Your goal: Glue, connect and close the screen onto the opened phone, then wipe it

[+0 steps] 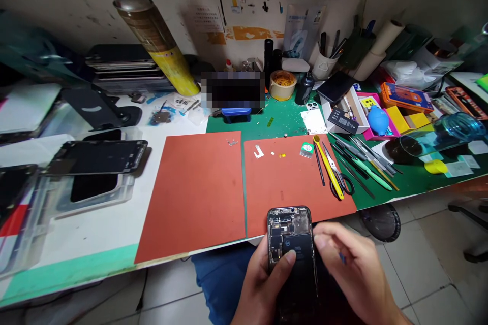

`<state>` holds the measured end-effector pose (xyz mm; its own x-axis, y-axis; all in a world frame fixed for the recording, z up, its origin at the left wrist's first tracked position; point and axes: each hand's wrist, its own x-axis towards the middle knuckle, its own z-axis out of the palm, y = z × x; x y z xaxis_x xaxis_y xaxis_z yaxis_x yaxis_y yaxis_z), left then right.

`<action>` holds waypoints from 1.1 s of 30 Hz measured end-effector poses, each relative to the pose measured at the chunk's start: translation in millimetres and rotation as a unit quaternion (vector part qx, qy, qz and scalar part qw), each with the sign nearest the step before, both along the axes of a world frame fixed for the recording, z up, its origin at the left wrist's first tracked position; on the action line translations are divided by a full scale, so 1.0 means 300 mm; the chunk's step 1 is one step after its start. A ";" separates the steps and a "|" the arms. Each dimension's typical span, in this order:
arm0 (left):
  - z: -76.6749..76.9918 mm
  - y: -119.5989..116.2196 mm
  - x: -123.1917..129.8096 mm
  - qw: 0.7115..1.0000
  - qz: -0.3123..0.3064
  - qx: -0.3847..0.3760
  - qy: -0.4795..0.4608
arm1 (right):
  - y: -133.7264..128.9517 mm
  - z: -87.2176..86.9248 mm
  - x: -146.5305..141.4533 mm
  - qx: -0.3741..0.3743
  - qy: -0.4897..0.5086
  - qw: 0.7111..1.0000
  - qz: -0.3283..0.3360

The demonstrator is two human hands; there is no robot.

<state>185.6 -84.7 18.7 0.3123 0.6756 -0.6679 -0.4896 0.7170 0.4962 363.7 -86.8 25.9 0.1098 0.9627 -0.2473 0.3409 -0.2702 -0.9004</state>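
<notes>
Below the bench's front edge, an opened smartphone (pixel 293 223) lies tilted with its inside facing me. Its circuit board shows in the upper part and a black battery (pixel 303 274) lower down. My left hand (pixel 265 277) grips it from the left, thumb pressed on the battery. Beside the phone's upper right edge is my right hand (pixel 353 261), its thumb and forefinger brought together in a pinch. Whatever is between those fingertips, if anything, is too small to tell. Past the phone, small metal plates (pixel 259 151) and a green round-label sticker (pixel 306 150) lie on the right red mat (pixel 282 177).
Yellow-handled brush (pixel 330 170), scissors (pixel 336 170) and several tweezers and picks (pixel 366 162) lie right of the mat. Another red mat (pixel 198 193) is to the left, beyond it a phone screen (pixel 99 156). A spray can (pixel 156 35) leans behind; a glass bottle (pixel 430 139) lies far right.
</notes>
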 end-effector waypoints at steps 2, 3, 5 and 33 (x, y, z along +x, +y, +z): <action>0.011 -0.002 0.005 1.000 0.002 0.015 0.016 | 0.032 0.016 0.007 0.072 -0.076 0.994 -0.039; 0.016 -0.003 0.008 1.000 0.001 0.022 0.022 | 0.047 0.024 0.009 0.096 -0.098 0.990 -0.035; 0.020 -0.007 0.014 0.999 0.000 0.034 0.034 | 0.069 0.035 0.009 0.129 -0.122 0.984 -0.011; -0.010 0.010 0.006 0.999 -0.029 0.021 0.022 | 0.098 0.057 0.037 -0.018 0.014 1.000 0.010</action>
<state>187.6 -81.6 15.6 0.3229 0.6851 -0.6529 -0.4241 0.7215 0.5474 374.7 -57.3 43.1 0.0830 0.9552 -0.2841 0.3211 -0.2955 -0.8997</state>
